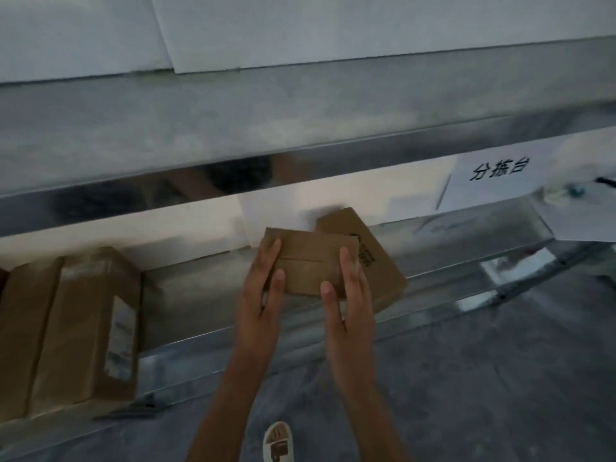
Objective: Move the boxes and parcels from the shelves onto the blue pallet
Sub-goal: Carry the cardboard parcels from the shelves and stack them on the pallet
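Grey concrete floor (483, 378) below, shiny metal shelving (233, 131) across the whole view, white wall panels (333, 25) above it. Frame is dim and a bit motion-blurred.

Lower shelf (206, 288): 2 small brown cardboard boxes near the middle. Front small box (310, 261) sits at the shelf's front edge, taped seam across its top. Rear small box (366, 241) is behind and to its right, rotated at an angle, black print on its side, touching or overlapping the front one; can't tell which from this angle.

Left hand (263, 288) is on the left side of the front small box, fingers fairly straight and laid along its edge, thumb lying over the top face near the front edge. Right hand (346, 295) mirrors it on the right side, fingers extended along the box, thumb over the front right corner. Box is pressed between both hands, fingers only lightly bent. Can't tell if it is lifted off the shelf or resting on it.

Far left on the same shelf: 2 larger cardboard boxes (76, 331) side by side, touching, clear tape down the top of the nearer one, well apart from the hands.

White paper sign (500, 175) with black characters hangs on the shelf at right. Slipper toe (278, 441) visible on the floor at bottom centre.
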